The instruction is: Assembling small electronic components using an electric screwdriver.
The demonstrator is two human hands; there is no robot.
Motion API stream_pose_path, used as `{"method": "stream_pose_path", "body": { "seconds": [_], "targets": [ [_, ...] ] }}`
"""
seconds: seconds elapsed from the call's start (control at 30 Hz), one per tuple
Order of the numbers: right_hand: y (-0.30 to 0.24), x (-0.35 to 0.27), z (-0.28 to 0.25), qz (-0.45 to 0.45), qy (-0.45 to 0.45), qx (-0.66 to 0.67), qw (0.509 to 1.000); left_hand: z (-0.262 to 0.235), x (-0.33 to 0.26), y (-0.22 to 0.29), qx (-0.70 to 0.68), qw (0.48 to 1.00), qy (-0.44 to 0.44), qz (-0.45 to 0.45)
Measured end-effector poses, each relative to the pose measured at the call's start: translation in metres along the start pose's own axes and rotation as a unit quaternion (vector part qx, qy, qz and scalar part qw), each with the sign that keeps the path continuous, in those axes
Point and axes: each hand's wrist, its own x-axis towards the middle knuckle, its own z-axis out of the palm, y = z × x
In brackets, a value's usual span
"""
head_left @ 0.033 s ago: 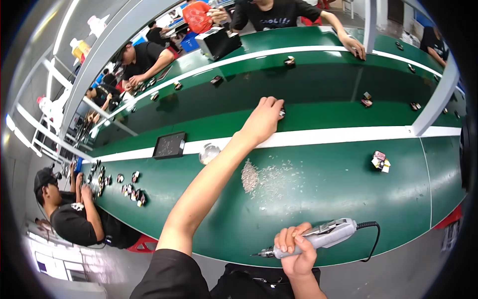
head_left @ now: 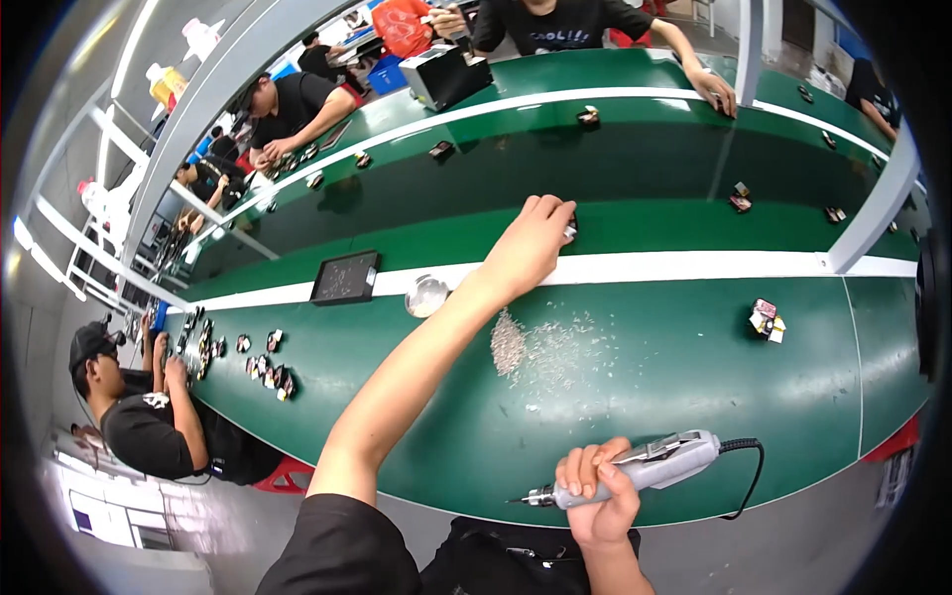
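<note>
Wearer: black short-sleeved shirt [head_left: 342, 550], left sleeve ending above the elbow. Forearms bare. Both hands bare; no gloves, rings or watch visible.

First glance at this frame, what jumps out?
The person's left hand, arm stretched far across the green work table, closes on a small dark part at the white stripe. The right hand grips a grey corded electric screwdriver at the near edge. Between them lies a scattered pile of small silver screws.

Glossy green desk [head_left: 694, 416] — smooth; grey plastic electric screwdriver [head_left: 645, 466], metal tip; shiny metal screws [head_left: 540, 347] — a round metal dish [head_left: 427, 296].
</note>
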Motion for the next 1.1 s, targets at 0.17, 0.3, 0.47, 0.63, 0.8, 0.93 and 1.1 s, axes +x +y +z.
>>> {"method": "stream_pose_path", "body": {
  "seconds": [0.17,0.3,0.47,0.63,0.8,0.93,1.1],
  "targets": [
    [0.006,0.004,-0.002,-0.007,-0.002,-0.026,1.000,-0.068,-0.136,0.054,-0.048,0.998,-0.025,-0.029],
    [0.007,0.009,-0.001,-0.005,-0.007,-0.018,1.000,-0.094,-0.228,0.091,-0.030,0.990,-0.078,-0.110],
    [0.013,0.003,0.004,0.007,0.009,0.013,1.000,-0.084,-0.271,0.116,-0.009,0.990,-0.080,-0.118],
    [0.027,-0.022,0.011,0.041,0.002,-0.030,0.999,-0.074,-0.263,0.123,-0.082,0.989,-0.025,-0.124],
    [0.038,-0.050,0.014,0.068,0.000,-0.059,0.996,-0.065,-0.258,0.127,-0.088,0.989,0.003,-0.119],
    [0.042,-0.064,0.013,0.081,0.023,-0.090,0.992,-0.062,-0.255,0.130,-0.060,0.989,0.037,-0.129],
    [0.046,-0.071,0.010,0.093,0.043,-0.103,0.989,-0.056,-0.250,0.134,-0.050,0.991,0.035,-0.121]
  ]
}}
